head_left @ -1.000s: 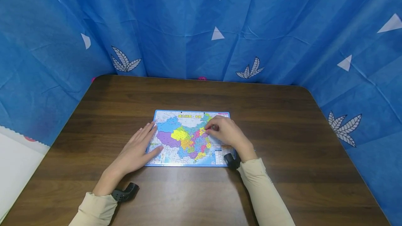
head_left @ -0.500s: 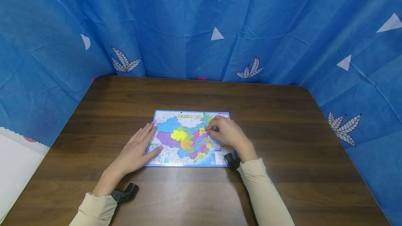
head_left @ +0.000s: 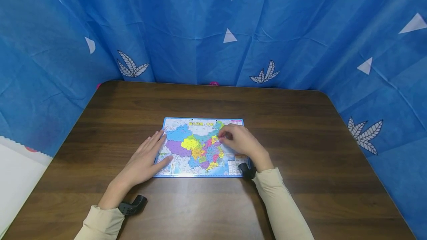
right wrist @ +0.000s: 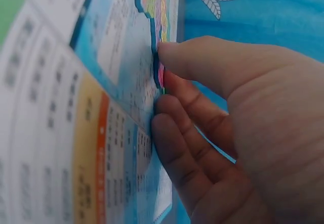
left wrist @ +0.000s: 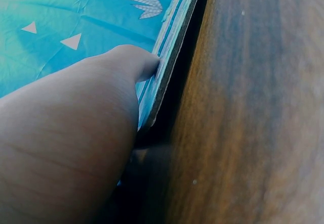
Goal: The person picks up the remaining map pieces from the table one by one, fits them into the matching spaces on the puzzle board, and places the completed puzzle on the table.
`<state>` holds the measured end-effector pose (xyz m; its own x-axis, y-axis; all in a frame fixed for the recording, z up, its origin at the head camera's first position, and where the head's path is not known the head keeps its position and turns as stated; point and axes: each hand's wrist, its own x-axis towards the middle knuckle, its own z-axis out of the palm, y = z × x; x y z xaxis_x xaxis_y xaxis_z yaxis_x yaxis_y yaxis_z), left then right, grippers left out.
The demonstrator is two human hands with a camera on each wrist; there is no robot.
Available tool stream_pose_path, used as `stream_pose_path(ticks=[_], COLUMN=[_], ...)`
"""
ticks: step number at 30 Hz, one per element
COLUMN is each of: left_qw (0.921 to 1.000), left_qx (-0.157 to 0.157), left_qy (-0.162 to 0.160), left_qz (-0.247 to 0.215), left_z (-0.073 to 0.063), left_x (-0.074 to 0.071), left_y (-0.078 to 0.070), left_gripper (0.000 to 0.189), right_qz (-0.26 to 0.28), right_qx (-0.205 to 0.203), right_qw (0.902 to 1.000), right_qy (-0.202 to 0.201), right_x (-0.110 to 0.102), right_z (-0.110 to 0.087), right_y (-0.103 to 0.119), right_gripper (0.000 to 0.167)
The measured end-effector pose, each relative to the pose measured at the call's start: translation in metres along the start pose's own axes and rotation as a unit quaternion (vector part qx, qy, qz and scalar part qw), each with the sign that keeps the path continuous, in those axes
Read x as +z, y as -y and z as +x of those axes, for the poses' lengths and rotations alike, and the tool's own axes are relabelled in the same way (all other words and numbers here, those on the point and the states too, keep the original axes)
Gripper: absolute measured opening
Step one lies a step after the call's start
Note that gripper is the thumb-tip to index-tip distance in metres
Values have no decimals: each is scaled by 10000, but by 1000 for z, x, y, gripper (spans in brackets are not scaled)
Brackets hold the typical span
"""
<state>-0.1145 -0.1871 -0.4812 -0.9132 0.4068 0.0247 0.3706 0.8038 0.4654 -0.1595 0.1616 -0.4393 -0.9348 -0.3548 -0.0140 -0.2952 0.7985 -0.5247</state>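
A map puzzle board (head_left: 197, 173) with a blue rim lies flat on the wooden table, its coloured pieces forming a map. On its left edge rests my left hand (head_left: 140, 162), fingers spread and straight; the left wrist view shows the thumb (left wrist: 147, 64) on the board's top near its edge. Over the upper right of the map, my right hand (head_left: 241, 140) has thumb and index finger bent toward each other. Up close, they pinch a small pink puzzle piece (right wrist: 161, 75) at the edge of the raised pieces, while the other fingertips touch the board. Fingers hide most of that piece.
The brown table (head_left: 200, 210) extends around the board on all sides. Behind it hangs a blue curtain (head_left: 186, 29) with white triangles and leaves. A white surface (head_left: 20, 177) borders the table at the left. Both wrists wear black camera mounts.
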Motion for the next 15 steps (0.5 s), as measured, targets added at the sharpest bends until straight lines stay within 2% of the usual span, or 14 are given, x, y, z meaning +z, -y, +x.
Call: stream_pose_path(ticks=[5, 15], left_qw=[10000, 10000], left_qx=[56, 67], left_qy=[-33, -18], left_qz=[-2, -37], left_z=[0, 0], left_x=[-1, -1], left_y=[-1, 1], left_gripper=[86, 85], right_qz=[331, 450], right_qx=[11, -48], right_qw=[9994, 9989], right_qy=[-41, 86], right_x=[1, 2], right_z=[1, 1], right_y=[-1, 1], right_gripper=[23, 22])
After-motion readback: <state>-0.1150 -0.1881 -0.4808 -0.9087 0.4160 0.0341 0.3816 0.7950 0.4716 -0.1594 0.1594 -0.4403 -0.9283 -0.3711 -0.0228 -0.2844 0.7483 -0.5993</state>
